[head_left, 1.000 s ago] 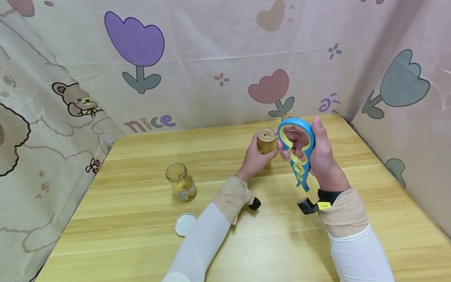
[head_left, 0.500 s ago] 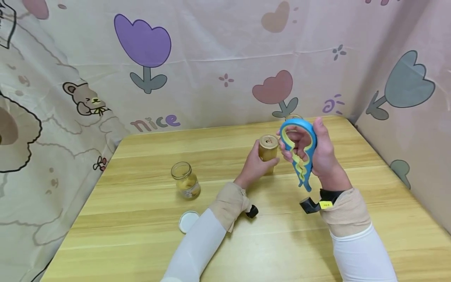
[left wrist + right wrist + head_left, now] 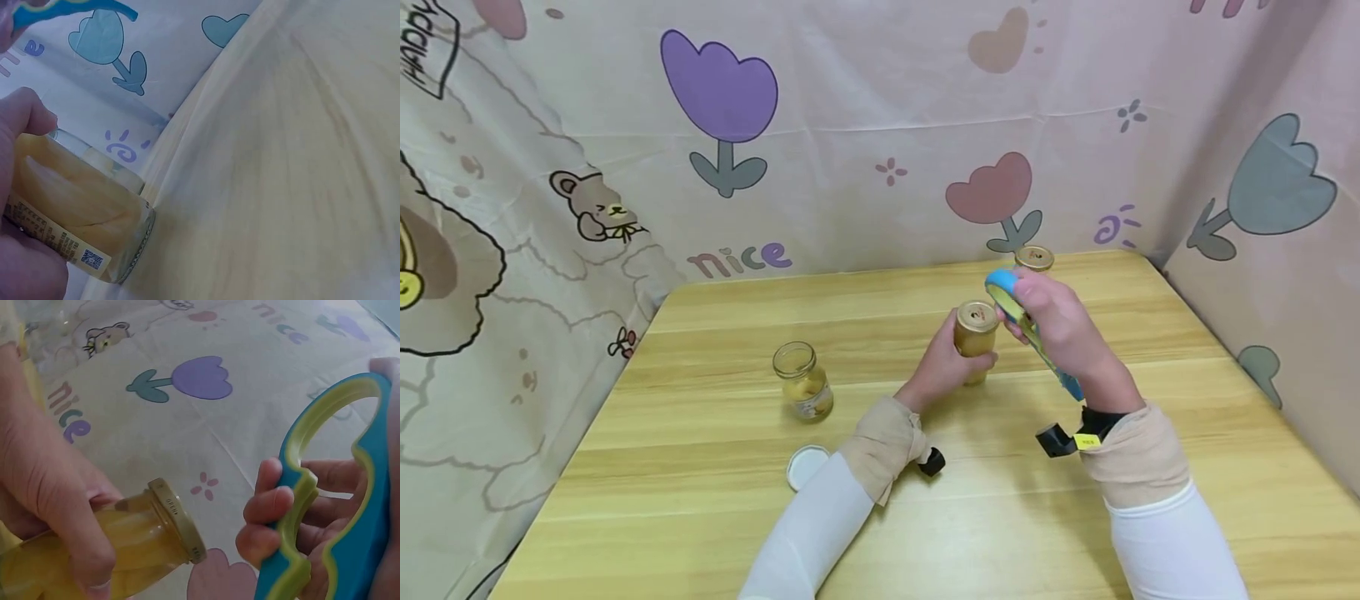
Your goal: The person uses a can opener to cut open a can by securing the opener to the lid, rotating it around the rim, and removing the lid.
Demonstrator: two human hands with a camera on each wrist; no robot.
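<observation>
My left hand [image 3: 943,371] grips a glass jar of pale yellow fruit [image 3: 976,346], its thumb and fingers on either side. The gold lid [image 3: 977,315] is on the jar and faces up. In the left wrist view the jar's base [image 3: 134,253] is near the tabletop; whether it touches I cannot tell. My right hand [image 3: 1063,329] holds a blue and yellow jar opener [image 3: 1003,287], tilted, just right of the lid and apart from it. In the right wrist view, fingers curl round one arm of the opener [image 3: 369,487], and its toothed gap is visible.
An uncovered jar [image 3: 811,396] with fruit inside stands to the left on the wooden table [image 3: 662,500]. Nearer lies a round white lid [image 3: 807,467], partly behind the left sleeve. Another gold-lidded jar [image 3: 1034,257] is at the back, mostly hidden by the right hand.
The right hand has turned, so the opener went from facing the head camera to nearly edge-on. The held jar has come slightly nearer, still in the left hand. The head view has shifted.
</observation>
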